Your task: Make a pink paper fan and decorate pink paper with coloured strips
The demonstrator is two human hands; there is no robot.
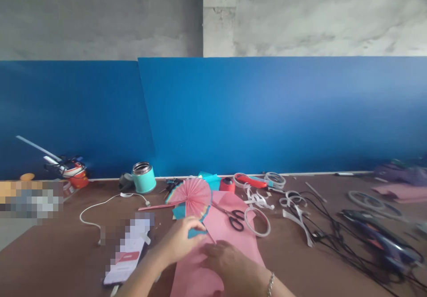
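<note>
A large pink paper sheet (230, 217) lies before me, its near edge curling up. My left hand (182, 241) hovers over the left side of the sheet, thumb and forefinger apart, with blue paper (196, 232) showing between them. Low over the sheet, my right hand (230, 261) is bent and blurred; its fingertips are hard to make out, and a thin pink strip or fold runs to its thumb. Just beyond my left hand sits a pleated pink paper fan (191, 194) with a blue-and-yellow edge. Black-handled scissors (236, 220) rest on the sheet.
A white tape roll (257, 222) overlaps the sheet's right edge. Farther right are white strip scraps (298, 221), black cables and a dark tool (380, 239). Left are a phone (125, 261), a white cable (87, 210) and a teal container (144, 179). A blue partition (267, 114) stands behind.
</note>
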